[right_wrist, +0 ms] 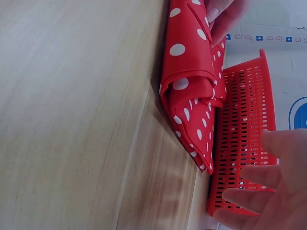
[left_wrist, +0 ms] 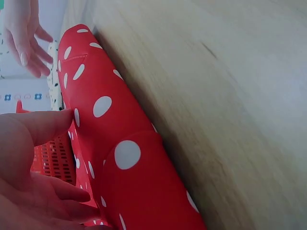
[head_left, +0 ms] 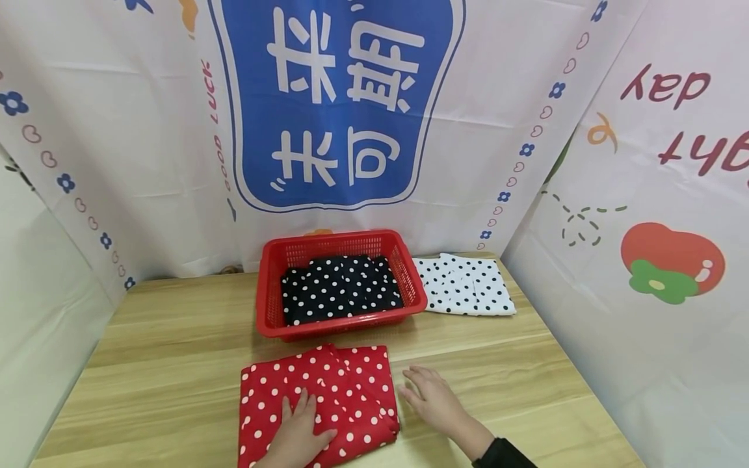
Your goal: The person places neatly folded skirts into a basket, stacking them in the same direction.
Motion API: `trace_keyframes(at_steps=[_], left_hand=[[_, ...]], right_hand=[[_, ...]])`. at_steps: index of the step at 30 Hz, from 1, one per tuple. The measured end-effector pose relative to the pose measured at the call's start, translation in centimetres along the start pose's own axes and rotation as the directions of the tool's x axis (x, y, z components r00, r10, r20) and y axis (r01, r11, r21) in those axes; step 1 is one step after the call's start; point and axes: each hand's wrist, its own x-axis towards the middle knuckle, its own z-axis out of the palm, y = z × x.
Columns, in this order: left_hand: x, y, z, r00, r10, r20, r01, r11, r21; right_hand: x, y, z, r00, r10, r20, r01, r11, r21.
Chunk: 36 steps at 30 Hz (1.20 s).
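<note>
A folded red cloth garment with white dots (head_left: 351, 390) lies on the wooden table in front of me. My left hand (head_left: 297, 434) rests on it with fingers spread; in the left wrist view its thumb and fingertips touch the fabric. To the right of the cloth, my right hand (head_left: 435, 400) hovers over the table with fingers extended and holds nothing. The right wrist view shows the folded layers at the garment's near right corner (right_wrist: 189, 96).
Behind the red cloth stands a red plastic basket (head_left: 269, 286) containing a folded black cloth with white dots (head_left: 342, 289). Beside the basket's right side lies a folded white cloth with black dots (head_left: 468, 286). Printed curtains (head_left: 175, 162) hang behind the table (head_left: 164, 364) and along its sides.
</note>
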Motion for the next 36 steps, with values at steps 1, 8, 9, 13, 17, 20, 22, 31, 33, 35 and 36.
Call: trace_keyframes(at_steps=[1,8,9,13,17,20,22,31,33,35,36], left_hand=[[0.0,0.2,0.1,1.0,0.003,0.001,-0.003,1.0,-0.002],[-0.3,1.7,0.8,0.998,0.056,-0.002,-0.056,0.998,0.004],[-0.4,2.0,0.9,0.998,0.057,-0.003,-0.057,0.998,0.011],[-0.3,2.9,1.5,0.998,0.065,-0.013,-0.064,0.998,0.027],[-0.2,3.4,2.2,0.996,0.085,-0.018,-0.084,0.996,0.02],[-0.1,3.6,2.5,0.995,0.097,-0.018,-0.097,0.995,0.01],[0.0,3.8,2.7,0.995,0.099,-0.021,-0.099,0.995,0.01],[-0.3,4.4,2.0,0.986,0.158,-0.056,-0.164,0.977,-0.137],[-0.5,3.8,0.8,0.973,0.185,-0.134,-0.207,0.963,-0.171],[-0.6,2.7,-0.7,0.959,0.176,-0.22,-0.217,0.96,-0.175],[-0.6,1.9,-1.5,0.954,0.158,-0.254,-0.206,0.963,-0.174]], right_hand=[[0.0,0.0,0.0,1.0,0.0,0.001,0.0,1.0,0.0],[0.1,-0.1,0.0,0.998,0.061,0.034,-0.062,0.998,0.021],[0.1,-0.1,0.0,0.997,0.072,0.038,-0.073,0.997,0.024],[0.1,0.1,0.2,0.992,0.121,0.046,-0.123,0.992,0.04],[0.1,0.2,0.2,0.985,0.167,0.05,-0.17,0.983,0.064],[0.0,0.3,0.3,0.978,0.199,0.064,-0.204,0.975,0.083],[0.0,0.5,0.3,0.974,0.215,0.073,-0.221,0.971,0.087],[0.0,1.7,0.6,0.955,0.292,0.05,-0.295,0.951,0.092],[0.0,2.3,0.5,0.946,0.325,0.005,-0.323,0.938,0.128],[0.0,2.9,0.3,0.931,0.363,-0.046,-0.349,0.919,0.183],[0.0,3.2,0.2,0.921,0.385,-0.063,-0.364,0.907,0.212]])
